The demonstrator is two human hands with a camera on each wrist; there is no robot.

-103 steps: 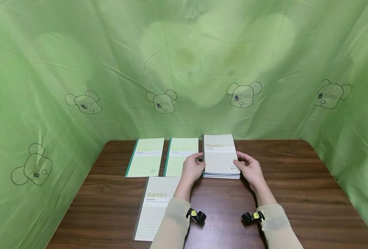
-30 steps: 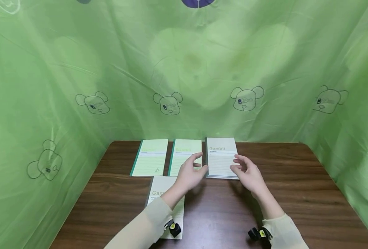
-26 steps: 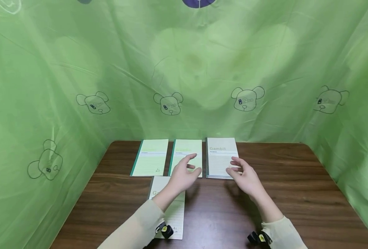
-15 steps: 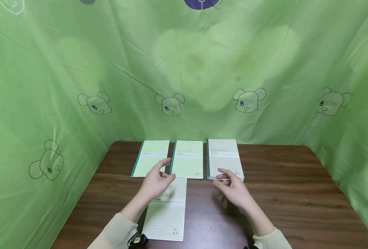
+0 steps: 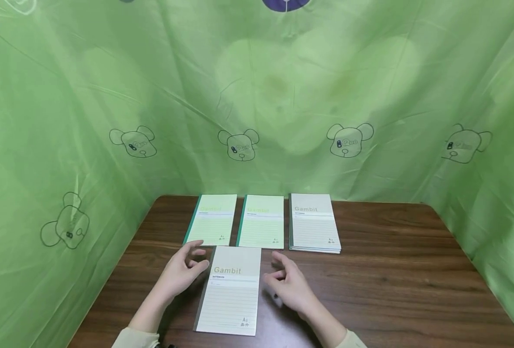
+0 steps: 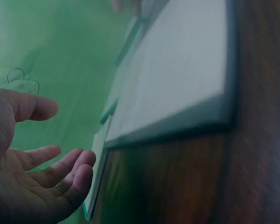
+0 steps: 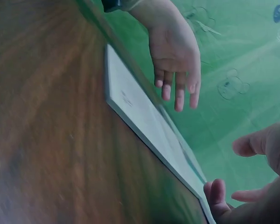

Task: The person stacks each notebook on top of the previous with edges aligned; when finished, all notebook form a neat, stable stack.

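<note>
A grey-spined Gambit notebook (image 5: 231,299) lies flat near the front of the table, its cover facing up. My left hand (image 5: 179,273) hovers by its upper left edge, fingers loosely bent and holding nothing. On the other side, my right hand (image 5: 289,285) is a short way off the notebook's right edge, thumb and fingers apart. The left wrist view shows the notebook's edge (image 6: 177,121) beside the relaxed fingers of the left hand (image 6: 42,172). In the right wrist view the notebook (image 7: 149,121) lies between both hands, and neither grips it.
Two green-spined notebooks, one at left (image 5: 211,220) and one in the middle (image 5: 262,222), lie along the back of the wooden table (image 5: 396,280). To their right sits a neat stack of grey-spined notebooks (image 5: 314,224). A green curtain (image 5: 257,96) surrounds the table's back and sides.
Both hands have let go of the back right stack and moved toward me and to the left, ending on either side of the front notebook. The stack stays at the back right.
</note>
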